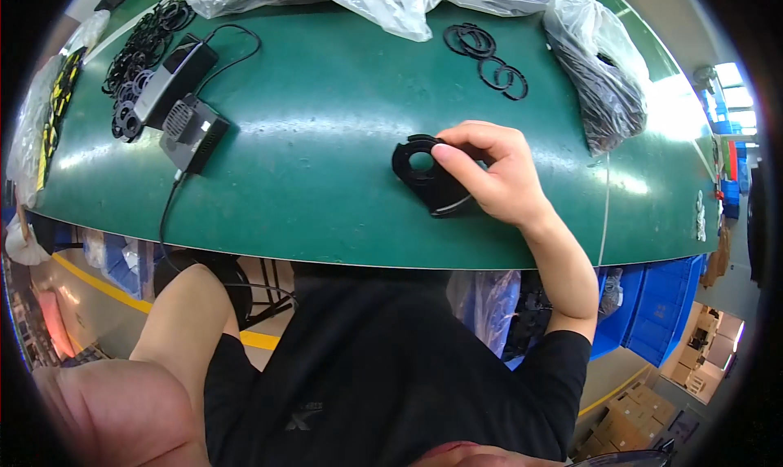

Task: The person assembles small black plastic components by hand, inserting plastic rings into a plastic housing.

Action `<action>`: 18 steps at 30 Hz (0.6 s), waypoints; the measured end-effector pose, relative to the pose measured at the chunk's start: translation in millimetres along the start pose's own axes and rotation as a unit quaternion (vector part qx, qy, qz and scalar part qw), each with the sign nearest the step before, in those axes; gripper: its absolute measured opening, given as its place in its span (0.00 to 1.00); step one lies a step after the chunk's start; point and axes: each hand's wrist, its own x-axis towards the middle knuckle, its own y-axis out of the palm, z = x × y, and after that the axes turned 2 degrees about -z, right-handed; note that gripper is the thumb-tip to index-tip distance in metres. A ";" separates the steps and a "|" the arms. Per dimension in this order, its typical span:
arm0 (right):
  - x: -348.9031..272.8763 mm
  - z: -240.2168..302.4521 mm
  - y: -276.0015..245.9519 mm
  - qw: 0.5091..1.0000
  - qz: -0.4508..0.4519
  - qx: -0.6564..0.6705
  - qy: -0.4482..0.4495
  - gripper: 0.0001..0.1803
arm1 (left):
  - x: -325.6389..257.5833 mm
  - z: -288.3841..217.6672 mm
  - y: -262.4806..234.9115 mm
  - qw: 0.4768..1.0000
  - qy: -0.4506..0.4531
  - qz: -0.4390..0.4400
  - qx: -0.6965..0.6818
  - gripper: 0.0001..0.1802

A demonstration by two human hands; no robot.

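Note:
My right hand (504, 173) pinches a black plastic part (432, 188) between thumb and fingers, just over the green table. The part has a round hole near its far left end, and my fingers hide its right side. My left arm bends at the elbow by the table's front edge, and my left hand (122, 410) is raised close to the camera at the lower left, its fingers hidden. Several thin black rings (473, 41) lie farther back, beyond my right hand.
Two small grey-black devices (194, 132) with cables stand on the left of the green table (326, 165), beside a pile of black ring parts (139, 63). Clear plastic bags (391, 2) line the back. A filled bag (599, 84) lies at right; blue bins (661, 312) sit below the edge.

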 end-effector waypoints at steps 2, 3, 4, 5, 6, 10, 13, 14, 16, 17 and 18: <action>2.9 -1.3 4.8 1.000 0.007 0.012 0.002 0.08 | 2.2 -6.7 -10.8 1.000 -0.004 -0.005 0.006 0.24; -0.8 -3.1 -0.8 1.000 0.001 0.011 0.018 0.08 | 3.6 -6.6 -6.5 1.000 -0.012 -0.005 -0.004 0.24; 1.5 -5.7 -2.9 1.000 -0.011 -0.012 0.015 0.08 | -5.0 -15.1 -36.7 1.000 -0.019 -0.006 -0.016 0.24; 3.5 -5.8 -1.9 1.000 -0.012 -0.014 0.020 0.08 | -3.9 -14.3 -37.5 0.999 -0.025 -0.008 -0.025 0.24; 4.6 -5.8 -1.6 1.000 -0.013 -0.011 0.023 0.08 | -7.2 -20.7 -49.0 0.999 -0.031 -0.009 -0.037 0.24; 4.0 -6.5 -1.8 0.999 -0.022 -0.002 0.033 0.09 | 7.4 -8.2 -44.2 0.997 -0.041 -0.009 -0.072 0.24; 6.7 -1.5 5.9 0.999 -0.007 0.018 0.030 0.10 | 39.1 13.6 8.3 0.996 -0.038 -0.022 -0.076 0.24; 5.2 -0.6 3.2 0.999 -0.012 0.018 0.030 0.10 | 44.1 15.7 3.4 0.996 -0.039 -0.019 -0.084 0.24; 7.2 0.5 5.3 0.997 -0.001 0.042 0.060 0.10 | 63.7 34.2 33.1 0.994 -0.040 -0.025 -0.095 0.24; 6.4 -2.3 3.0 0.997 -0.008 0.041 0.062 0.10 | 73.9 44.0 50.9 0.993 -0.042 -0.021 -0.106 0.24; 4.2 -6.2 1.5 0.997 -0.014 0.050 0.064 0.10 | 74.8 47.3 53.6 0.992 -0.041 -0.019 -0.117 0.24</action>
